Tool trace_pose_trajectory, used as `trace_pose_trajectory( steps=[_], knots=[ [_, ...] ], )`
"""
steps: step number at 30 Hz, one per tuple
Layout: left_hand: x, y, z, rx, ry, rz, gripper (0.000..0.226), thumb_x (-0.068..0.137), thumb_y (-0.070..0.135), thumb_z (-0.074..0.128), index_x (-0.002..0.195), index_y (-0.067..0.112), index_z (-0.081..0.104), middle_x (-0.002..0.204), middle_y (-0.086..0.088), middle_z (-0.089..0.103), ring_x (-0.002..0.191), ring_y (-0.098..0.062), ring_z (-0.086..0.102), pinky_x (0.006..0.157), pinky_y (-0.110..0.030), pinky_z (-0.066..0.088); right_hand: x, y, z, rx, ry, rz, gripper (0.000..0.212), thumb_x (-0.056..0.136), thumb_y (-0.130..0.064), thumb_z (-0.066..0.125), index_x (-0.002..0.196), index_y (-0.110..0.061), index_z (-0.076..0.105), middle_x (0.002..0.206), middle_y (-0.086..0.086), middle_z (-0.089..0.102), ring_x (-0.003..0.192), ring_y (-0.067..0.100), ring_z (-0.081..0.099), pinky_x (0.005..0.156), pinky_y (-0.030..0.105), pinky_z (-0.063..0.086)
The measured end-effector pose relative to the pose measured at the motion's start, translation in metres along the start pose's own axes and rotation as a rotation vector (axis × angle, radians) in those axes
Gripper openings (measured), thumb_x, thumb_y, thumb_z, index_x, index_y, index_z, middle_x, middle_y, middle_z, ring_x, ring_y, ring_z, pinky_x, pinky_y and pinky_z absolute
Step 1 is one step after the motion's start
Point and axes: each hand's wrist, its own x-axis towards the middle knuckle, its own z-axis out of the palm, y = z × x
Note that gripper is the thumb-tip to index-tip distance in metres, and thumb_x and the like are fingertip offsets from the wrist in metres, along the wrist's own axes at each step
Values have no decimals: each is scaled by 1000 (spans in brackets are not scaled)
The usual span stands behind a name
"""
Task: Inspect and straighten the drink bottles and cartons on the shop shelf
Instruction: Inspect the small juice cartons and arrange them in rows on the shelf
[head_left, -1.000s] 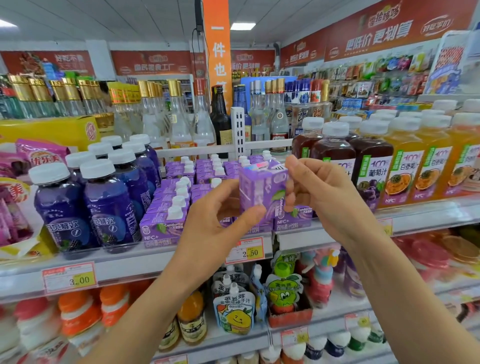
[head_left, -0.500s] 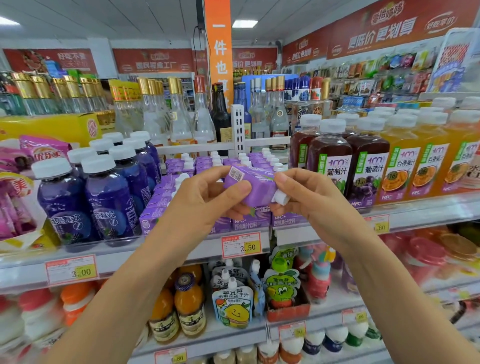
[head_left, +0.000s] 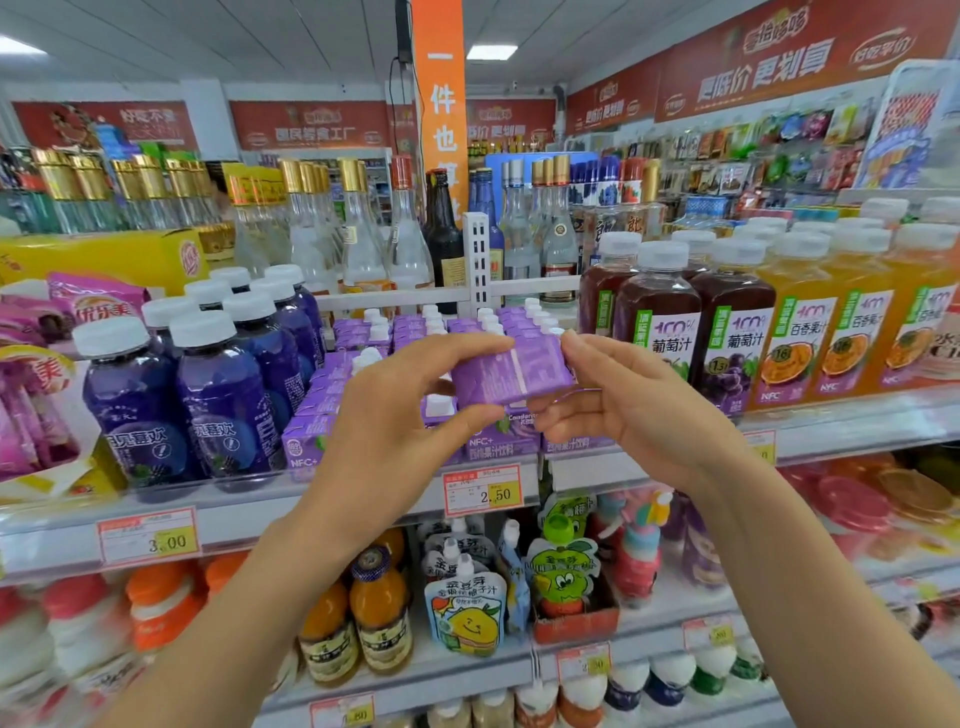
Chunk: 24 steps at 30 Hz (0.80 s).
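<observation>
Shop shelf (head_left: 322, 499) carries blue bottles (head_left: 223, 405) at left and purple cartons (head_left: 363, 332) mid-row; left hand (head_left: 395, 436) pinches one carton (head_left: 511, 376) lying sideways above the row, fingers (head_left: 467, 347) on top; right hand (head_left: 639, 415) pinches its right end; inspection, I judge; next, turn it upright and reseat it.
</observation>
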Motion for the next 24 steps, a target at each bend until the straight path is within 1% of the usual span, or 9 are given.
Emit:
trace_pose_trajectory(
  steps=[3,7,10,13,15,18,20,22,24],
  knots=[
    [0,-2,-4,12,-14,41,45,81,35,75,123,31,61,122,24,61,113,10,56,93,-6,41,1,1,-3,150,-31,-39,45,75,-35,67,106,-3,64,91,11,72,68,18,70,64,23,58],
    [6,2,-9,-208,-83,-240,46,84,53,69,125,35,60,117,17,67,106,7,61,84,-3,42,6,4,-10,101,-63,-184,44,73,-35,74,110,-11,68,101,11,69,86,21,66,76,29,58],
    [10,-2,-9,-454,-49,-403,41,76,36,68,116,27,66,96,10,76,85,-4,71,74,-11,51,4,2,-10,-22,-111,-261,41,75,-36,77,112,-20,72,111,6,70,97,22,66,85,32,57],
    [10,-6,-9,-487,12,-387,43,70,24,76,112,23,69,101,11,76,90,-7,71,77,-16,54,1,-6,-5,-30,-120,-222,38,79,-32,67,113,-17,71,103,1,74,93,15,69,80,27,57],
    [9,-5,-6,-408,45,-339,42,72,17,80,112,22,69,101,7,75,89,-8,71,79,-18,55,4,-9,-2,-147,-69,-216,30,84,-27,64,110,-13,71,92,-2,75,86,9,69,73,20,55],
    [8,-5,0,-272,91,-264,41,77,16,82,111,32,67,104,14,72,92,-5,69,84,-18,55,12,-13,-1,-284,27,-275,16,84,-15,68,99,-11,74,89,-2,77,83,5,70,71,14,52],
    [9,-12,1,-145,64,-195,39,83,30,75,119,35,61,113,20,67,102,1,64,90,-11,48,19,-19,-3,-349,85,-353,12,86,-12,69,96,-13,74,92,-2,77,87,9,72,76,16,53],
    [7,-25,1,83,-32,-147,53,87,51,64,135,32,53,130,20,56,118,4,52,100,-5,34,30,-22,-7,-470,160,-430,12,89,-9,68,98,-16,74,95,-2,76,91,10,71,80,16,53],
    [2,-42,2,334,-132,-115,69,89,65,54,144,23,47,143,9,50,133,-7,43,111,-17,26,43,-20,-9,-576,217,-472,15,91,-8,67,99,-20,73,96,-4,74,91,7,70,81,15,53]
  ],
)
